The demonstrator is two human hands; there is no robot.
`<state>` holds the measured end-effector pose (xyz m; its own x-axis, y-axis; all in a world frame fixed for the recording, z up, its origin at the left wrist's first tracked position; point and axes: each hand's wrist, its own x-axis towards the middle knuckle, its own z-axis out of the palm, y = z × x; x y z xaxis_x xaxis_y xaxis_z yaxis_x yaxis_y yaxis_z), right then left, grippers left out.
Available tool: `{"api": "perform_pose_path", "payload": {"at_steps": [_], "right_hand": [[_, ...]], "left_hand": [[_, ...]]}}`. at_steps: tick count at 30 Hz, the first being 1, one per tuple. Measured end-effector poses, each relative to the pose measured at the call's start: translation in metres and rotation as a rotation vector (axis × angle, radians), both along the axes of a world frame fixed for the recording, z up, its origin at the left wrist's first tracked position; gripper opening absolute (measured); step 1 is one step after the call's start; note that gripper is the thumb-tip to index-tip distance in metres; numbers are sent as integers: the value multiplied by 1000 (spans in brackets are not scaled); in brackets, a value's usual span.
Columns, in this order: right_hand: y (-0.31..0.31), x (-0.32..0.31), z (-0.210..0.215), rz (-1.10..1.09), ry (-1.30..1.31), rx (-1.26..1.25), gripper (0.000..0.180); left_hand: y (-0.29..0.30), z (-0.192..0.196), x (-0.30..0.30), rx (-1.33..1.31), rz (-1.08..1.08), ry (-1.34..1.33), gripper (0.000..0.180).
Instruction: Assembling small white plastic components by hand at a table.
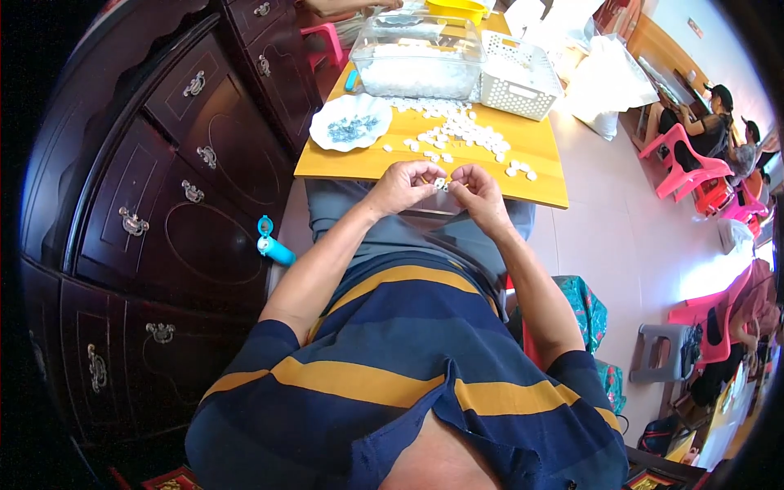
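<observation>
White plastic piece (442, 184), small, pinched between the fingertips of the left hand (402, 186) and right hand (476, 189); both hands drawn together over the lap, just below the near edge of the yellow table (539, 147).

Loose white pieces (461, 135): a scattered heap at 12 o'clock from the hands, many in number, judged to be work remaining.

White scalloped dish (351, 122), at 10 o'clock: holds a modest cluster of bluish-grey bits; whether these are finished items cannot be told.

Clear plastic tub (416, 57), at 12 o'clock beyond the heap, stocked with more white material. White lattice basket (518, 77), at 1 o'clock.

Progress, judged: far from complete.
</observation>
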<state>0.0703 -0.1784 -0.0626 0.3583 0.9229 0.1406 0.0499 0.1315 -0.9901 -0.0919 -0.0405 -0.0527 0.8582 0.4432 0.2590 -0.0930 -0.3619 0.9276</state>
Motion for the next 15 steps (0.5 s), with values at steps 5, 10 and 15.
{"api": "perform_pose_path", "payload": {"at_steps": [5, 10, 15], "right_hand": [[0, 0, -2, 19, -2, 11, 10], [0, -2, 0, 43, 101, -28, 12], [1, -5, -1, 47, 199, -2, 15]], "left_hand": [[-3, 1, 1, -57, -35, -2, 24], [-1, 2, 0, -35, -40, 15, 22], [-3, 2, 1, -47, -71, -1, 22]]}}
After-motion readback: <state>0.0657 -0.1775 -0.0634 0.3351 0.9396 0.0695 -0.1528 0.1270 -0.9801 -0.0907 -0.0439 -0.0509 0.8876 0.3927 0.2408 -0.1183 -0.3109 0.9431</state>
